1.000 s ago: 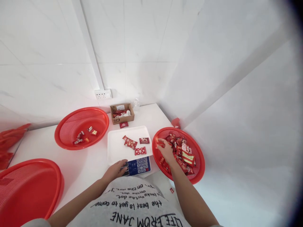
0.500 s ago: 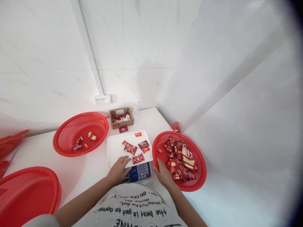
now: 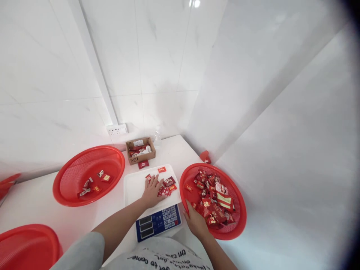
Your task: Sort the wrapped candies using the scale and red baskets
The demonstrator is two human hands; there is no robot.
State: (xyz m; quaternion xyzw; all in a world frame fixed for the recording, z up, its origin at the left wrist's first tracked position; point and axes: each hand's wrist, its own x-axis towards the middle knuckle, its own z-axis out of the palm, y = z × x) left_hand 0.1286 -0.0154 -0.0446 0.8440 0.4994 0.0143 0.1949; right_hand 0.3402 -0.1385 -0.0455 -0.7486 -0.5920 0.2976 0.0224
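My left hand lies over red candy packets on the white tray of a scale. Its fingers are spread and partly cover the packets. One small orange-red packet lies apart near the tray's far edge. My right hand grips the near left rim of a red mesh basket, thumb over the edge and the other fingers mostly hidden below. Inside that basket is a pile of mixed red wrapped snacks. Below the tray, the scale's blue keypad panel shows.
A small cardboard box with red packets stands behind the tray, with a red packet before it. Left are a red basket holding several packets and another red basket. A wall socket is behind.
My left hand has moved forward and right from the tray's near edge onto the packets, which now lie closer together. My right hand stays at the basket rim. The view has shifted slightly.
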